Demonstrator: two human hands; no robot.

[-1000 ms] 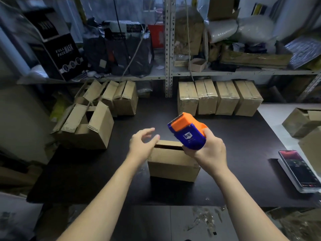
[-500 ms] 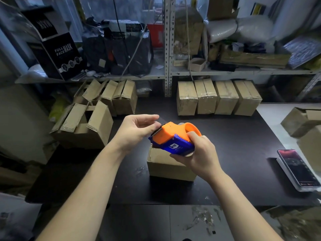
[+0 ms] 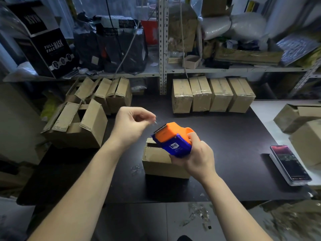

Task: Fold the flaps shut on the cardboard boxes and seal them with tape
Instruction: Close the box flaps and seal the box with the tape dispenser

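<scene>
A small cardboard box [image 3: 160, 162] stands in the middle of the black table [image 3: 225, 153], its top flaps mostly folded down with a gap at the back. My right hand [image 3: 198, 158] grips an orange and blue tape dispenser [image 3: 173, 139] just above the box. My left hand [image 3: 132, 124] hovers to the dispenser's left, thumb and fingers pinching the clear tape end near the serrated blade.
Several open boxes [image 3: 78, 126] sit at the table's left, four taped boxes [image 3: 212, 95] stand in a row at the back under a metal shelf [image 3: 162, 49]. A phone [image 3: 290, 164] lies at the right edge, more boxes [image 3: 298, 119] beyond it.
The dispenser tipped down with its blade toward the left. My left hand rose from the box top and closed its fingertips at the tape end.
</scene>
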